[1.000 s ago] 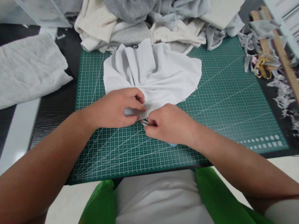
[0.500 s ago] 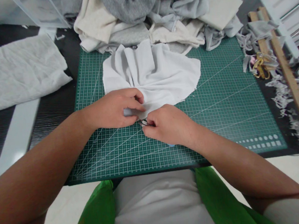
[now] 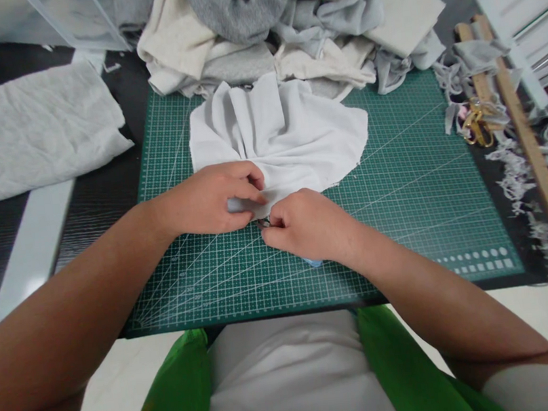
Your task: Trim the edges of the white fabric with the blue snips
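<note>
I see left hand (image 3: 214,199) pinching gathered edge of white pleated fabric piece (image 3: 278,135); right hand (image 3: 309,226) clenched on small blue-handled tool (image 3: 314,262), over green gridded cutting mat (image 3: 400,184).

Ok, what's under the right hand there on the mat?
A small light-blue thing pokes out beneath the right hand, lying on the green cutting mat. Most of it is covered, so I cannot identify it. The hand's fingertips meet the gathered white cloth.

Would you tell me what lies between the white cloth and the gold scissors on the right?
Only bare green cutting mat lies between the white cloth and the scissors, per the head view.
</note>
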Demonstrator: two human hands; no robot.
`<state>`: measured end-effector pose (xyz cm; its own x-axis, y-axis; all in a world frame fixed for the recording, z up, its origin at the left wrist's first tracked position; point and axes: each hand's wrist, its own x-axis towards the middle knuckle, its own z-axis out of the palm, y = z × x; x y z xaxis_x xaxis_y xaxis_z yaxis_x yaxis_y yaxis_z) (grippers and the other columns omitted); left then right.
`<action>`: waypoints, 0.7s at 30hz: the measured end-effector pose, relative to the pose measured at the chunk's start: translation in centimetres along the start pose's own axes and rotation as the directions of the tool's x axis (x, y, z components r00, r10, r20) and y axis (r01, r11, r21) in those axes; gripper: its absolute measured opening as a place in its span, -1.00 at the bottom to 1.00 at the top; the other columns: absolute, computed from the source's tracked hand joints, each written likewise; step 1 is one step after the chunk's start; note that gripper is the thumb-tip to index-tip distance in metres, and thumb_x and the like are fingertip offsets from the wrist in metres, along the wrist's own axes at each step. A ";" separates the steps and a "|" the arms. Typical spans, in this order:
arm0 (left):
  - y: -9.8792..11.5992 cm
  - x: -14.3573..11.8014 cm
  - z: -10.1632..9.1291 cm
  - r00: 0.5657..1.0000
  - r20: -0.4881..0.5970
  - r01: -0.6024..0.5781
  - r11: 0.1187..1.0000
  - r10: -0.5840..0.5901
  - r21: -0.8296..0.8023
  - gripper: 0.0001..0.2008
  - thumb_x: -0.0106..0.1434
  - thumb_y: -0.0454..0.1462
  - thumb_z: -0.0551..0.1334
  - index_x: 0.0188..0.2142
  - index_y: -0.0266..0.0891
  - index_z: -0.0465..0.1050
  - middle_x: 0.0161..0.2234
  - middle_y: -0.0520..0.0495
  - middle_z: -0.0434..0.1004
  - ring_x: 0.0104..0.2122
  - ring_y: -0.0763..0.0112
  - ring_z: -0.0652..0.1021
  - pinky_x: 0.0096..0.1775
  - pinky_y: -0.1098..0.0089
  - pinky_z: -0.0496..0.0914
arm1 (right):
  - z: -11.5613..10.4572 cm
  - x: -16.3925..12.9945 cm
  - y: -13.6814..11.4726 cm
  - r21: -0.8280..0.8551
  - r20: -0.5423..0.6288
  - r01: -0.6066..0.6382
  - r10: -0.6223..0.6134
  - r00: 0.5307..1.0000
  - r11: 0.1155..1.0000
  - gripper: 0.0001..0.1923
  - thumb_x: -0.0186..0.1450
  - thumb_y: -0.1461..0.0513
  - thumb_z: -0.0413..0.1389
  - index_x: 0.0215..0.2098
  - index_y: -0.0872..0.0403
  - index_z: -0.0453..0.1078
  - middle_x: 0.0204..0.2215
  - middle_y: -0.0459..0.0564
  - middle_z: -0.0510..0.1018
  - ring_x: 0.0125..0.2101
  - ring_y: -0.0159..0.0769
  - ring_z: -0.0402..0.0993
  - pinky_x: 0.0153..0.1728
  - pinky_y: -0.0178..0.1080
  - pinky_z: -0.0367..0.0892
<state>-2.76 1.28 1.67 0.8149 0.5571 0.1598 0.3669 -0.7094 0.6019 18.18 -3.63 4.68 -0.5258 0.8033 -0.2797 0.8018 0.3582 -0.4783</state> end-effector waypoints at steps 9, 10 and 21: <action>-0.2 -0.1 0.0 1.000 -0.005 -0.005 1.000 0.005 0.003 -0.76 0.21 -0.32 0.22 -0.18 -0.17 0.63 -0.04 -0.11 0.54 -0.16 0.36 0.59 -0.11 0.36 0.48 | -0.1 0.4 0.0 0.037 0.011 -0.018 0.017 1.000 0.999 -0.72 0.22 0.20 0.12 -0.63 0.05 0.46 -0.74 -0.16 0.34 -0.63 -0.43 0.09 -0.50 -0.22 -0.05; -0.2 -0.1 0.0 1.000 -0.005 -0.005 1.000 0.005 0.003 -0.76 0.21 -0.32 0.22 -0.18 -0.16 0.63 -0.04 -0.11 0.54 -0.16 0.35 0.59 -0.11 0.36 0.48 | -0.1 0.3 0.0 0.029 0.004 -0.016 0.016 1.000 0.999 -0.73 0.21 0.21 0.12 -0.64 0.05 0.46 -0.73 -0.16 0.34 -0.63 -0.42 0.09 -0.50 -0.21 -0.05; 0.0 0.0 0.0 1.000 -0.003 0.016 1.000 -0.016 -0.002 -0.76 0.20 -0.30 0.22 -0.18 -0.12 0.62 -0.04 -0.10 0.55 -0.13 0.29 0.60 -0.09 0.31 0.50 | 0.1 0.2 -0.1 -0.030 0.006 -0.020 0.020 1.000 0.999 -0.72 0.25 0.19 0.11 -0.57 0.06 0.53 -0.68 -0.10 0.44 -0.61 -0.40 0.15 -0.50 -0.21 -0.02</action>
<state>-2.83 1.29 1.67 0.8076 0.5696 0.1528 0.3787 -0.6996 0.6060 18.03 -3.56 4.60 -0.5114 0.8073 -0.2947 0.8204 0.3565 -0.4471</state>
